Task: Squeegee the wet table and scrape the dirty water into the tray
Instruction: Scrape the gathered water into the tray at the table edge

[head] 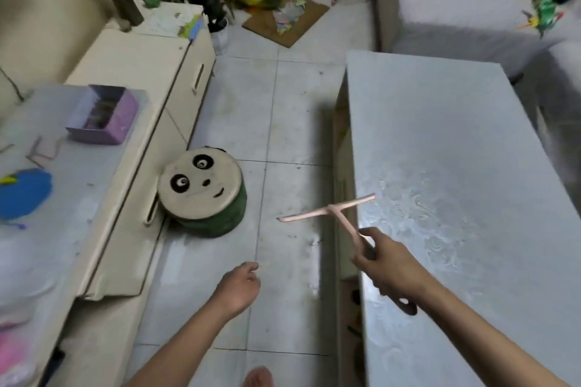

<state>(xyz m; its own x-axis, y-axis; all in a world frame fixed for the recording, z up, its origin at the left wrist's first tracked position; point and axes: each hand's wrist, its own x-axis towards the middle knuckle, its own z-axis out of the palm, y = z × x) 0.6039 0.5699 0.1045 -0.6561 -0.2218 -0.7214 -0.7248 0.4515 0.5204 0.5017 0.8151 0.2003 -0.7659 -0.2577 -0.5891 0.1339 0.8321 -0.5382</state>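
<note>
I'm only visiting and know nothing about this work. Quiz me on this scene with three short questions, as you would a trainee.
1. True or false: the left hand holds the squeegee.
2. Pick one. The squeegee's blade is: A) wholly over the table; B) mostly past the table's left edge, over the floor; C) inside a bucket.
3. Fill in: the round stool on the floor has a ____ face on top.

Key
1. False: the right hand grips the handle, and the left hand holds nothing.
2. B.
3. Panda.
</note>
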